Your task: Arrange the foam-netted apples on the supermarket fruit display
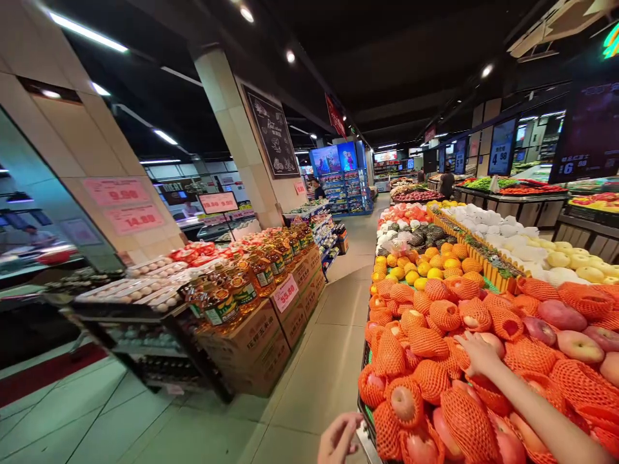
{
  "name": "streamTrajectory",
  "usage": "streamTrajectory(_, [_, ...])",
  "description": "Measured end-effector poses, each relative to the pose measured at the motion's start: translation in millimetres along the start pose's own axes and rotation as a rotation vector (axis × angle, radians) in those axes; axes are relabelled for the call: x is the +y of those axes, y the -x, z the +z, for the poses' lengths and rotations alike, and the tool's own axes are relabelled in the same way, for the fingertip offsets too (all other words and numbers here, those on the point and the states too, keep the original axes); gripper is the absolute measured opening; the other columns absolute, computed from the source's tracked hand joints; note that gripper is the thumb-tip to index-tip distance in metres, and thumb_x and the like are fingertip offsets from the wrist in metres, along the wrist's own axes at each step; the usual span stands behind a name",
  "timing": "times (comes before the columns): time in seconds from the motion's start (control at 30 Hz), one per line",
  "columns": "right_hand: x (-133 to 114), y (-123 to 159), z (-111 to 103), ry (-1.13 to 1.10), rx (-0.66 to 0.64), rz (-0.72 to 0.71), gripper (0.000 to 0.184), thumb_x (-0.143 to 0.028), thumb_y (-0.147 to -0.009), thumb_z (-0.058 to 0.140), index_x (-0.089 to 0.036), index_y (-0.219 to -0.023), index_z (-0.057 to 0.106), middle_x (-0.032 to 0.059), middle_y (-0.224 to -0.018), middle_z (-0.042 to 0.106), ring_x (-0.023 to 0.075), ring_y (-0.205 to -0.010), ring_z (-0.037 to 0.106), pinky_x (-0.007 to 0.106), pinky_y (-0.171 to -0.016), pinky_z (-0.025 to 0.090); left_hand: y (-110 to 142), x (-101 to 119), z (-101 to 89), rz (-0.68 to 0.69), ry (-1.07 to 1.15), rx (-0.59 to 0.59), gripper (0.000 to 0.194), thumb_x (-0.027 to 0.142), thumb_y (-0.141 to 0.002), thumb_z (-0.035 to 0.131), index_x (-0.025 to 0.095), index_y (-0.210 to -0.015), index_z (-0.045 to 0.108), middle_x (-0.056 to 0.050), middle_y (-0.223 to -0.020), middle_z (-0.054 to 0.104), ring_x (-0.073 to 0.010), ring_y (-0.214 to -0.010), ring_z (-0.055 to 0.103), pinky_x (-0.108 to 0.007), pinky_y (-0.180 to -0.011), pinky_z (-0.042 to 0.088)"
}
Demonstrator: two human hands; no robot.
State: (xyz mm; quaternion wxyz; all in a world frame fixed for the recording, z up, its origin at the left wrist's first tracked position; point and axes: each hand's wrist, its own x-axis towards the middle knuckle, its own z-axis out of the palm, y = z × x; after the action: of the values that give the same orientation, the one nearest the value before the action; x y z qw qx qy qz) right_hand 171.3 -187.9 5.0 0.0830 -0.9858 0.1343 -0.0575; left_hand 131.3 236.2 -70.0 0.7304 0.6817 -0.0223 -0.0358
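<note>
My right hand (pixel 478 356) reaches over a heap of apples, many in orange foam nets. Its fingers are stretched and spread over a netted apple (pixel 459 356), touching or just above it. Right behind the knuckles lies an apple (pixel 492 344) with bare skin showing. My left hand (pixel 340 439) is low at the bottom edge of the view, beside the display's near left rim. Its fingers are loosely bent and apart, with nothing seen in them. A large netted apple (pixel 468 422) and a netted apple with an open top (pixel 403 401) lie between the hands.
Oranges (pixel 428 265), dark netted fruit (pixel 422 235) and pale yellow fruit (pixel 575 258) lie farther along, split by a small fence (pixel 483 258). Across the aisle (pixel 333 328) stand oil bottles (pixel 222 306) on cartons (pixel 256 348) and egg trays (pixel 140 287). People stand farther back.
</note>
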Motion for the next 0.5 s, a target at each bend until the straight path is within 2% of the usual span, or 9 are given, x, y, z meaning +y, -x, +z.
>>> streamTrajectory(0.03, [-2.0,-2.1,3.8,0.027,-0.007,0.018,0.103,0.002,-0.044,0.080,-0.012,-0.144,0.060,0.0286,-0.154,0.045,0.0467,-0.146,0.038,0.050,-0.116,0.039,-15.2,2.8,-14.5,-0.004,-0.031,-0.013,0.079,0.093,-0.057,0.070,0.020,-0.086,0.080,-0.011,-0.101,0.075,-0.0262,-0.098,0.064,-0.025,-0.067,0.050])
streamTrajectory(0.1, [-3.2,-3.8,9.4,0.070,0.006,0.026,0.099,-0.001,-0.053,0.078,-0.011,-0.149,0.055,0.0285,-0.155,0.042,0.0431,-0.147,0.038,0.050,-0.117,0.037,-49.1,11.5,-33.8,-0.011,-0.094,-0.070,0.081,0.092,-0.057,0.069,0.019,-0.089,0.079,-0.012,-0.103,0.074,-0.0288,-0.105,0.063,-0.027,-0.071,0.051])
streamTrajectory(0.2, [-1.7,-0.7,13.9,0.111,0.052,0.030,0.090,-0.007,-0.064,0.073,-0.010,-0.152,0.051,0.0278,-0.154,0.044,0.0383,-0.148,0.038,0.047,-0.121,0.033,-106.0,27.6,-35.8,0.021,-0.161,-0.154,0.078,0.088,-0.061,0.066,0.017,-0.094,0.075,-0.015,-0.111,0.072,-0.0298,-0.110,0.062,-0.031,-0.076,0.052])
streamTrajectory(0.27, [-1.9,4.6,15.5,0.129,0.097,0.044,0.087,-0.009,-0.070,0.070,-0.012,-0.154,0.048,0.0266,-0.156,0.042,0.0375,-0.150,0.035,0.047,-0.122,0.030,-142.8,36.1,-21.4,0.058,-0.196,-0.194,0.077,0.084,-0.063,0.063,0.017,-0.100,0.071,-0.016,-0.119,0.070,-0.0288,-0.111,0.062,-0.032,-0.079,0.053])
streamTrajectory(0.37, [-6.1,20.1,18.5,0.167,0.178,0.072,0.086,-0.007,-0.076,0.062,-0.015,-0.158,0.041,0.0237,-0.163,0.033,0.0365,-0.154,0.027,0.050,-0.124,0.025,-184.0,42.9,12.7,0.117,-0.275,-0.280,0.080,0.082,-0.064,0.058,0.016,-0.109,0.066,-0.017,-0.126,0.067,-0.0272,-0.109,0.063,-0.034,-0.087,0.053])
streamTrajectory(0.43, [-10.6,38.0,23.1,0.201,0.283,0.025,0.082,-0.006,-0.078,0.056,-0.019,-0.158,0.042,0.0199,-0.166,0.030,0.0344,-0.155,0.026,0.051,-0.124,0.027,-195.9,44.4,36.4,0.143,-0.366,-0.333,0.076,0.079,-0.073,0.050,0.014,-0.108,0.065,-0.018,-0.121,0.068,-0.0276,-0.108,0.065,-0.037,-0.092,0.053])
streamTrajectory(0.5, [-15.3,62.7,30.6,0.202,0.460,-0.071,0.074,-0.013,-0.084,0.054,-0.023,-0.157,0.045,0.0164,-0.166,0.032,0.0341,-0.152,0.032,0.052,-0.119,0.038,-194.3,44.1,56.6,0.165,-0.494,-0.369,0.073,0.074,-0.076,0.054,0.012,-0.112,0.065,-0.020,-0.121,0.068,-0.0313,-0.111,0.064,-0.042,-0.098,0.051])
